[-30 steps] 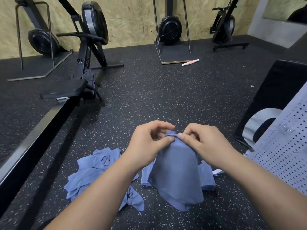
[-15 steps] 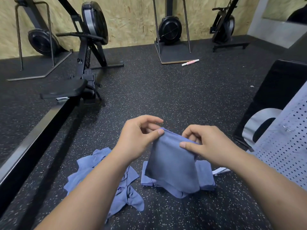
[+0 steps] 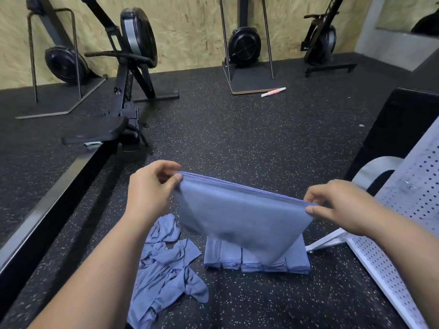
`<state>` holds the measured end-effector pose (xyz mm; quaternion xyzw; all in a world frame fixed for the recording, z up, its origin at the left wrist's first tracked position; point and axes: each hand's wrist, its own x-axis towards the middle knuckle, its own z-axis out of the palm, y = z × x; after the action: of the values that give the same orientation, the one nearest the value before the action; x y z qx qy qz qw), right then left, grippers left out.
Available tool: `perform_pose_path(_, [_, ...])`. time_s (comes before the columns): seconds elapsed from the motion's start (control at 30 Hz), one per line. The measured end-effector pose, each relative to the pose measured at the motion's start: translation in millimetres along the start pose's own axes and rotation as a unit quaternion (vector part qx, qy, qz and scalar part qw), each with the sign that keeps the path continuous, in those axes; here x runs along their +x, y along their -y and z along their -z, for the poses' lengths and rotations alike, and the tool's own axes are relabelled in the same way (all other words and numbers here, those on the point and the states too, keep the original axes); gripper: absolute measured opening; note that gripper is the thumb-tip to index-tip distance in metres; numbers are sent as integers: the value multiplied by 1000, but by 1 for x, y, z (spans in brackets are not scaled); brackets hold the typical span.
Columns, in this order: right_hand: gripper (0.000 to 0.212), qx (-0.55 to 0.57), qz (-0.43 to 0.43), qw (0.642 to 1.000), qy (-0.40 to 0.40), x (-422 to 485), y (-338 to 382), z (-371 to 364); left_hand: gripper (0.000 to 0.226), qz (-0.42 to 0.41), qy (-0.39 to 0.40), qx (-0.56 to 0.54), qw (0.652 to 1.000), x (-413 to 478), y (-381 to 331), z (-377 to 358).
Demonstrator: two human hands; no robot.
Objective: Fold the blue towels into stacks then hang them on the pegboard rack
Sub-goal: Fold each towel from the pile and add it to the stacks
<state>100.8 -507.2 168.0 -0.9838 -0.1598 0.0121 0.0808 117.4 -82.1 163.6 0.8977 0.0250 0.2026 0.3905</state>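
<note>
Item: thin blue cloth towel, held in the air over the row of folded blue towels. Your left hand and right hand each pinch a top corner. A second ago they were together; now they are well apart and the towel is spread flat, likely ready for folding.

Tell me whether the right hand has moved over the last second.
Yes. The right hand has moved rightward, toward the white pegboard rack, pulling the blue towel it pinches wider.

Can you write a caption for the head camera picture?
The left hand and right hand pinch a blue towel taut above the folded stack on the gym floor.
</note>
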Motion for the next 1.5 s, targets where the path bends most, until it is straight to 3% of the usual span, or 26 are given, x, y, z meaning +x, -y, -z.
perform_pose_path(0.17, [7, -58, 16, 994, -91, 2, -9, -15, 18, -14, -11, -15, 1000, -5, -3, 1])
perform_pose_path(0.27, [10, -54, -32, 984, -164, 3, -16, -23, 20, -5, -5, -82, 997, -4, -3, 1])
perform_pose_path(0.47, [20, -67, -121, 985, -104, 5, -21, -31, 25, -20, 35, -130, 991, -6, 1, -8])
perform_pose_path(0.6, [8, 13, -140, 972, -188, 4, -18, -30, 26, -37, 40, -83, 995, -6, 4, -8])
perform_pose_path(0.8, [11, 112, -138, 930, -322, 0, -6, -8, 26, -78, 40, 45, 995, -8, 8, -13])
perform_pose_path(0.93, [29, 131, -100, 933, -319, 1, -2, -1, 23, -88, 21, 108, 990, -5, 11, -17])
perform_pose_path(1.07, [6, 152, -75, 942, -290, 3, 0, -1, 21, -72, 0, 155, 985, -1, 19, -17])
perform_pose_path(1.13, [4, 272, -74, 924, -260, 1, 6, 8, 23, -43, 4, 166, 985, 0, 24, -16])
perform_pose_path(1.27, [15, 498, -40, 840, -212, -4, 15, 26, 24, -13, 5, 162, 987, -1, 28, -18])
perform_pose_path(1.4, [24, 565, -15, 808, -170, -5, 16, 30, 14, 3, -14, 163, 987, -2, 22, -18])
perform_pose_path(1.5, [25, 606, -62, 767, -201, -1, 10, 25, 10, 49, -10, 81, 995, -3, 14, -17])
